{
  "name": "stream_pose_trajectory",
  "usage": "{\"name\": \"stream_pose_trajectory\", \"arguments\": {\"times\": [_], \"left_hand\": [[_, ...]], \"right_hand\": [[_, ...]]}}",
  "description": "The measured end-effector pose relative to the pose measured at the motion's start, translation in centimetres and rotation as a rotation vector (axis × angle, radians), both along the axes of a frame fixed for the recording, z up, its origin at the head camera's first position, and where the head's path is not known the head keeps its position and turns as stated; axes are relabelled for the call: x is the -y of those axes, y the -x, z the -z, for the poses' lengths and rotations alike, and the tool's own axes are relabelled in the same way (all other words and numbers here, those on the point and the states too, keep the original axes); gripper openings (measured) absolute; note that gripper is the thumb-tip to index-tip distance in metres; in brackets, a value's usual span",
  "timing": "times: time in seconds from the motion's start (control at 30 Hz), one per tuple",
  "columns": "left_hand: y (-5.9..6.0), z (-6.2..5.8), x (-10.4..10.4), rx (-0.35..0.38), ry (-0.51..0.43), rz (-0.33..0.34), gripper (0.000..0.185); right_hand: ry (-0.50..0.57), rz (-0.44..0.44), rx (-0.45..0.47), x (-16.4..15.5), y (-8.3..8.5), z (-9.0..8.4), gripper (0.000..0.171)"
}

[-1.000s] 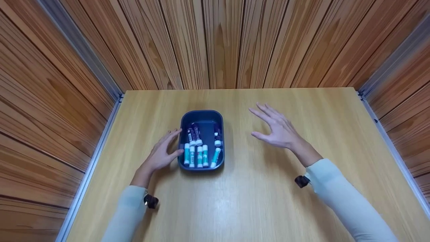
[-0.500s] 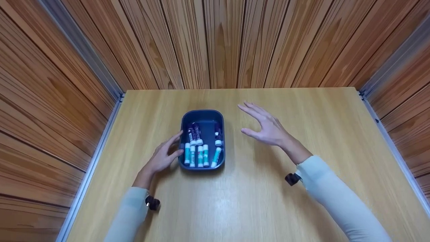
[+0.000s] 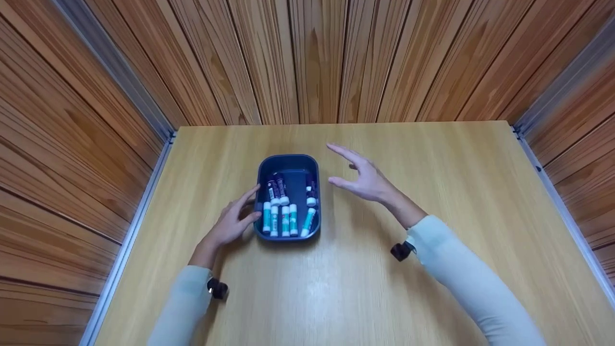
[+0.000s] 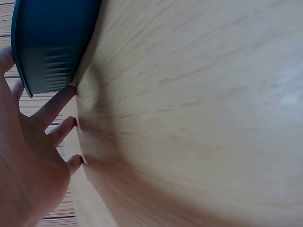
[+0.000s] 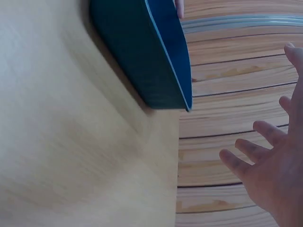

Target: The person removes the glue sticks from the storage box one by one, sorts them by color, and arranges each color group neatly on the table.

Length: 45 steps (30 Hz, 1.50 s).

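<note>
A dark blue rectangular tub stands on the table, left of middle. In its near half lie several white-and-teal stick tubes, which look like glue sticks. Behind them are dark purple tubes with white ends, some on the left and some on the right. My left hand is at the tub's left side, thumb and forefinger at the rim, the other fingertips down at the tabletop in the left wrist view. Spread and holding nothing, my right hand hovers to the right of the tub.
The wooden table is backed by a plank-patterned wall, with similar walls on both sides. Metal rails run along the table's side edges. A small dark camera sits on each wrist, below the pale sleeves.
My right hand has moved left, closer to the tub, and its fingers have turned more side-on. The left hand stays at the tub's side, and the tub and tubes stay put.
</note>
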<state>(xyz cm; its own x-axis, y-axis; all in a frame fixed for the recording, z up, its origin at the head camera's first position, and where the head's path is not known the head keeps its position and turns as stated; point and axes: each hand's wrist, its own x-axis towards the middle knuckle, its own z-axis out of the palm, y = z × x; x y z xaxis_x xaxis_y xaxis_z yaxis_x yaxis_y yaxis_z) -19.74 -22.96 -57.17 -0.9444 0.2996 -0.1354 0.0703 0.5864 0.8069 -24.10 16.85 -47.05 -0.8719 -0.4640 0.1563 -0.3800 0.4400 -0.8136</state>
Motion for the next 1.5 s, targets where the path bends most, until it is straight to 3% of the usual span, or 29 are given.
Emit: {"name": "stream_pose_trajectory", "arguments": {"times": [0.37,0.8,1.3,1.5], "left_hand": [[0.2,-0.4,-0.1,0.034,-0.020,0.007,0.075],[0.0,-0.2,0.1,0.046,-0.028,-0.004,0.075],[0.1,-0.2,-0.1,0.063,-0.044,-0.007,0.074],[0.0,0.0,0.0,0.059,-0.054,-0.001,0.074]], "right_hand": [[0.123,-0.002,0.160,2.8,0.9,0.4,0.080],[0.148,0.018,0.320,5.6,1.6,0.6,0.075],[0.171,0.045,0.457,9.2,2.9,2.5,0.070],[0.157,0.051,0.454,10.8,3.0,3.2,0.070]]}}
